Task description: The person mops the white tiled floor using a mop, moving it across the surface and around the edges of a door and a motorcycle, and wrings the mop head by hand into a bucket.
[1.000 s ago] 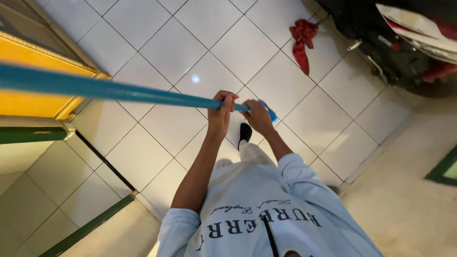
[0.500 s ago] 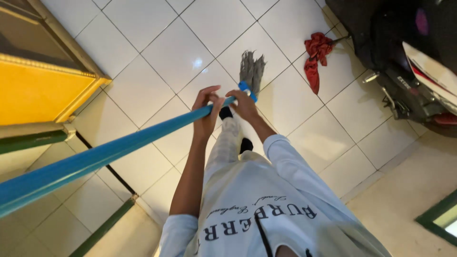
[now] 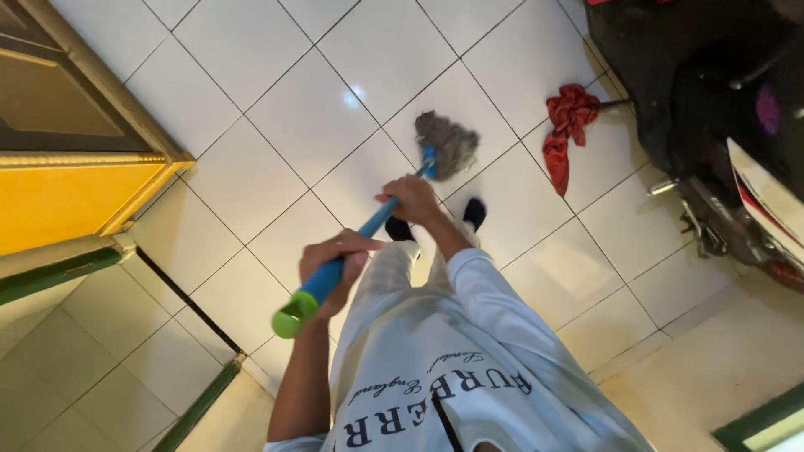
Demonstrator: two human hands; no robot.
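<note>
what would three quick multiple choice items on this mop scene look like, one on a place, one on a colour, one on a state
1. Where is the red cloth?
A. on the tiled floor beside the dark scooter
B. draped over the yellow cabinet
C. in the left hand

2. What colour is the cap at the handle's top end?
A. red
B. green
C. white

3. How is the mop held?
A. by the left hand only
B. lying loose on the floor
C. by both hands on the blue handle

Answers:
1 A, it lies on the white tiles next to the scooter.
2 B, the blue handle ends in a green cap.
3 C, the left hand grips near the cap and the right hand lower down.
</note>
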